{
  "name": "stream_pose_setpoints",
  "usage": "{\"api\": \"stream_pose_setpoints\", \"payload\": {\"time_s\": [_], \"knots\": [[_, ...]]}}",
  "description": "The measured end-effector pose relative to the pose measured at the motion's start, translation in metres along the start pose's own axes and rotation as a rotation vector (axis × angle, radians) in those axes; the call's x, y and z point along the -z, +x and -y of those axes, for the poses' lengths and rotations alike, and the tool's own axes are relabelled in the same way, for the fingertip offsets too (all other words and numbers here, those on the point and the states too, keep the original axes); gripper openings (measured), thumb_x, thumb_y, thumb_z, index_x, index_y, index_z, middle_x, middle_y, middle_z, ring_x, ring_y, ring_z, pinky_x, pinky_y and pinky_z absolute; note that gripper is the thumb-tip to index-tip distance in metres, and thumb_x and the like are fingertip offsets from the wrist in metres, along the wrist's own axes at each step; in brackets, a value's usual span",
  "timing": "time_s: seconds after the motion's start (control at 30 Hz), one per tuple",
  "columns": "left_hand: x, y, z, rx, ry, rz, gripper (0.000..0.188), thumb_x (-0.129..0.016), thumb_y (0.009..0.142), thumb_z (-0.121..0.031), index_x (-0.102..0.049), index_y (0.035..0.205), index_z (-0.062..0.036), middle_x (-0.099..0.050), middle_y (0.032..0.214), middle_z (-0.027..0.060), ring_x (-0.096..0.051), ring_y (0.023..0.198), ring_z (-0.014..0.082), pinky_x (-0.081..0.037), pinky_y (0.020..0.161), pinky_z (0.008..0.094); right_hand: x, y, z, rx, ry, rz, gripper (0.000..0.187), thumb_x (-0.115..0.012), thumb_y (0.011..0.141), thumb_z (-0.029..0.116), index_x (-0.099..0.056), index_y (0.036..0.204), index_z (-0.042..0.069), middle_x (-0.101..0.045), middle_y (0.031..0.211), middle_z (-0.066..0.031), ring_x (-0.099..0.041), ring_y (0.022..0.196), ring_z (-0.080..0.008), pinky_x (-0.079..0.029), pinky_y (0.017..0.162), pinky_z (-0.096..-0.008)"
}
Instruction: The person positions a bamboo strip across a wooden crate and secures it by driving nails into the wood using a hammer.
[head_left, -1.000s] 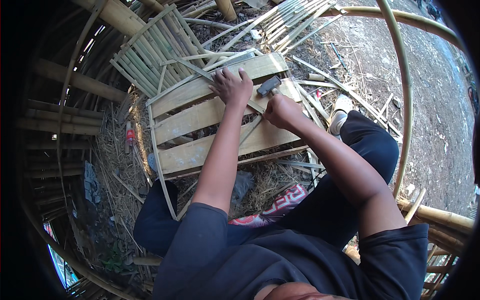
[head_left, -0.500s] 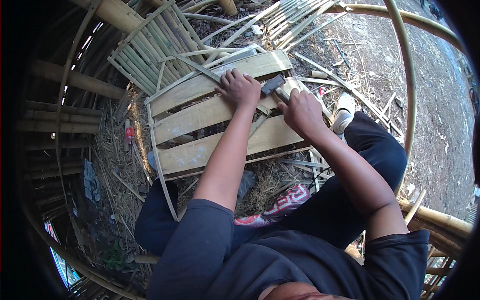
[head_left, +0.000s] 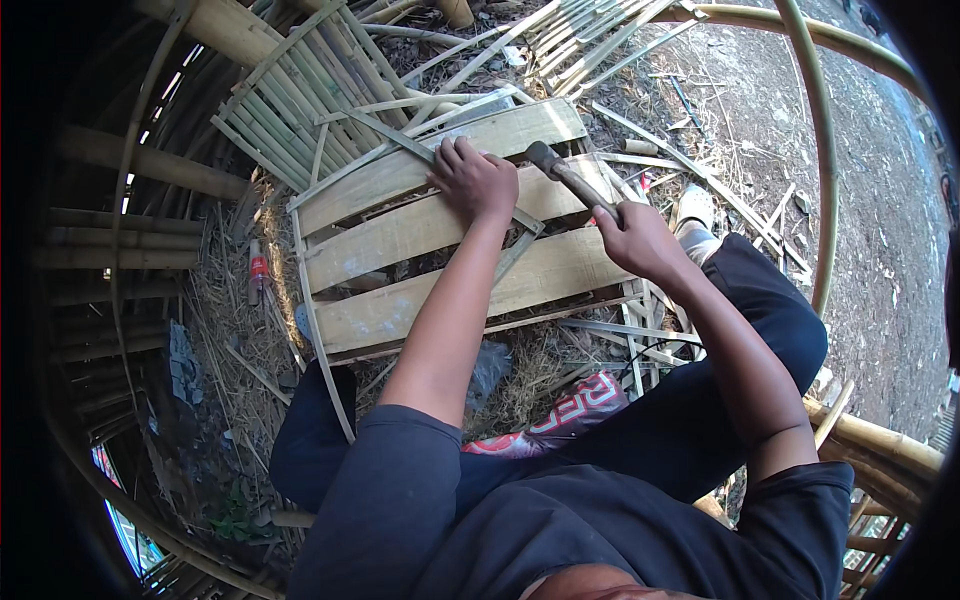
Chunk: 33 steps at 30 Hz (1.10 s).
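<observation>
My left hand point(head_left: 473, 180) rests on a slatted wooden platform point(head_left: 400, 247), its fingers curled over a flat bamboo strip point(head_left: 402, 140) and holding it against the boards. This strip runs diagonally under the hand. Its lower end meets a shorter bamboo strip point(head_left: 513, 256) at an angle; whether a nail sits at that joint is too small to tell. My right hand point(head_left: 643, 240) is wrapped round the wooden handle of a hammer point(head_left: 582, 188). The hammer's metal head points up and left, to the right of my left hand and apart from it.
Bamboo slat panels point(head_left: 300, 105) lean beyond the platform, with another point(head_left: 590, 45) at the far right. A curved bamboo pole point(head_left: 822, 150) rises on the right. Loose strips and straw litter the ground. A red-labelled bottle point(head_left: 259, 268) lies left; a printed bag point(head_left: 560, 420) lies by my legs.
My right hand has drawn back to the right with the hammer, and its handle now shows more. My left hand stays in nearly the same place on the strip.
</observation>
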<state>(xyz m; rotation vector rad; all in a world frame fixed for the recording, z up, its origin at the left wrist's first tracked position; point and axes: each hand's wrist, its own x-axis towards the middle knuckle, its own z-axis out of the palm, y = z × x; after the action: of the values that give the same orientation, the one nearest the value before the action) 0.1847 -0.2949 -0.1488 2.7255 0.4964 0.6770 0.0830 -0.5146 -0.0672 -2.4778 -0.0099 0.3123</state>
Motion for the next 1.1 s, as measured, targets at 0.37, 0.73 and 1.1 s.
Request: {"api": "stream_pose_setpoints", "payload": {"time_s": [0.37,0.73,1.1], "knots": [[-0.004,0.005,0.002,0.028,-0.028,0.018,0.040,-0.059,0.087,-0.015,-0.052,0.126,-0.0044,-0.047,0.145,0.0176,-0.037,0.145,0.0359,-0.020,0.121,0.0692,0.021,-0.050,0.018,-0.020,0.141,0.167,0.065,-0.066,0.098,0.052,-0.060,0.068,-0.005,-0.050,0.053,-0.0099,-0.048,0.049,-0.0173,-0.040,0.050,-0.0423],[-0.008,0.006,0.008,0.022,0.002,0.008,0.040,-0.059,0.088,-0.017,-0.056,0.126,-0.0073,-0.051,0.142,0.0137,-0.040,0.144,0.0319,-0.021,0.122,0.0659,0.036,-0.066,0.035,0.170,0.240,0.114,0.060,-0.066,0.098,0.047,-0.064,0.072,-0.008,-0.058,0.059,-0.0240,-0.059,0.054,-0.0396,-0.045,0.057,-0.0510],[-0.011,0.003,0.007,0.016,-0.086,-0.038,0.036,-0.060,0.087,-0.014,-0.058,0.123,-0.0072,-0.055,0.137,0.0119,-0.037,0.145,0.0322,-0.020,0.123,0.0656,0.017,-0.049,0.012,-0.073,0.099,0.136,0.059,-0.065,0.098,0.046,-0.066,0.078,-0.009,-0.063,0.067,-0.0292,-0.066,0.065,-0.0447,-0.050,0.065,-0.0525]]}}
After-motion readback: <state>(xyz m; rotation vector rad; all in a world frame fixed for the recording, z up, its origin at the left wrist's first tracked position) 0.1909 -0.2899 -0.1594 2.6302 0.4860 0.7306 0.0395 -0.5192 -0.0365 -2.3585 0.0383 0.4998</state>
